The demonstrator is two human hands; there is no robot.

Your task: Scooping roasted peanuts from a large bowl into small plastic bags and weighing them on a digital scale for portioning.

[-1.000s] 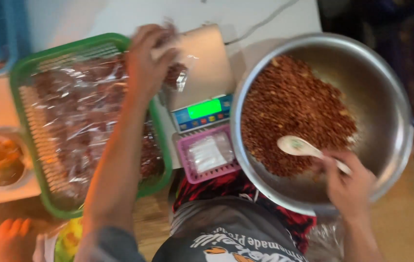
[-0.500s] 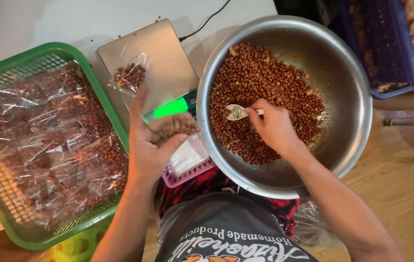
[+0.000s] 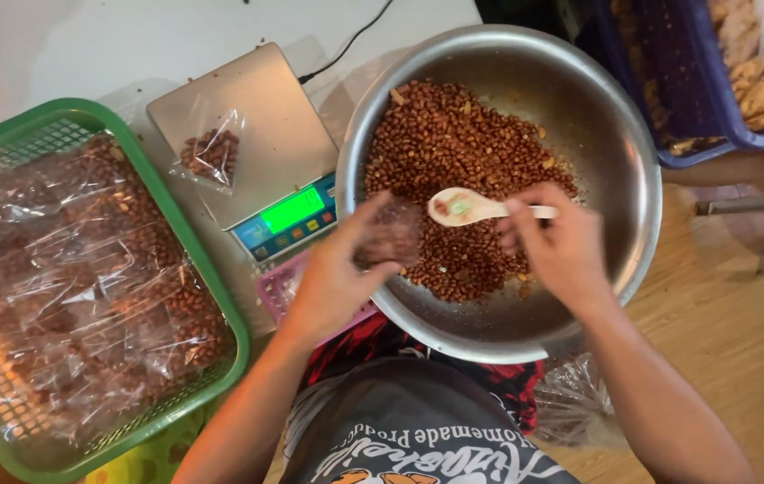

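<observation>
I can't read the scale's green display (image 3: 292, 211), too small; my left hand (image 3: 337, 278) blurs around the small bag (image 3: 388, 235) and covers part of the pink tray (image 3: 276, 285); the green basket (image 3: 211, 269) and blue crate (image 3: 740, 134) run off the frame

A basket (image 3: 220, 296) packed with filled bags (image 3: 68, 287) is sitting at the left of the worktop (image 3: 86, 45). Just right of it a scale (image 3: 247, 152) is carrying one small bag of nuts (image 3: 211, 154). Further right a big bowl (image 3: 615, 161) is holding loose nuts (image 3: 453, 125), with a spoon (image 3: 467, 206) hanging over them. A crate (image 3: 713, 90) is standing at the far right, beyond the bowl.
</observation>
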